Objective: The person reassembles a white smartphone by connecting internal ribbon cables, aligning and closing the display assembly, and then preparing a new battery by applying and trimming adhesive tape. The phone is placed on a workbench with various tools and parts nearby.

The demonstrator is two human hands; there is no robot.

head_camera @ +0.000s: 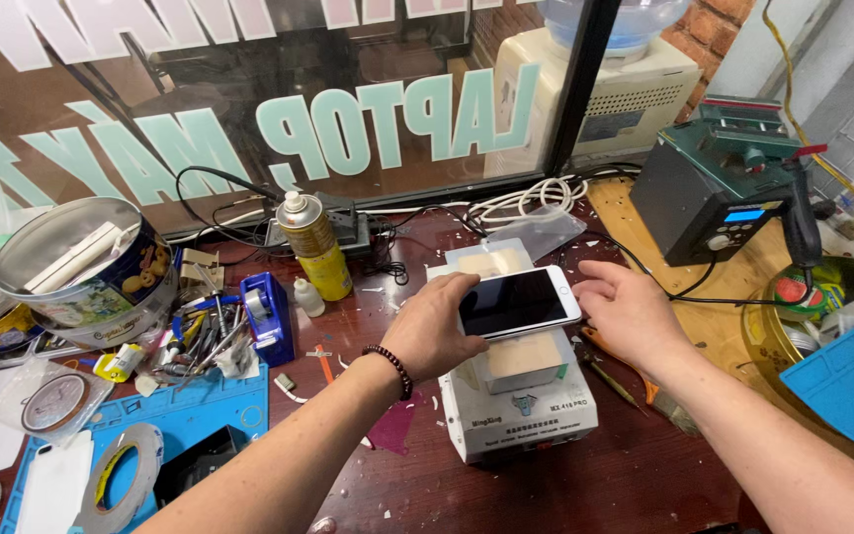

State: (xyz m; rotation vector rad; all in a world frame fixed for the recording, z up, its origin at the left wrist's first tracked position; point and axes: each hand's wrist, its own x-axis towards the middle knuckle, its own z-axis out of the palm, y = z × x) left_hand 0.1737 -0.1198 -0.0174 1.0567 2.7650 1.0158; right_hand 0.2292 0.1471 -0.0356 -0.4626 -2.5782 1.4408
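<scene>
A white smartphone with a dark screen lies tilted on the tan pad of a small white heating machine at the table's centre. My left hand, with a bead bracelet at the wrist, grips the phone's left end. My right hand hovers with fingers spread just right of the phone, fingertips close to its right edge, holding nothing.
A yellow spray can, a blue tape dispenser, a round tin and loose tools crowd the left. A blue work mat with a tape roll lies front left. A soldering station stands at the right, cables behind.
</scene>
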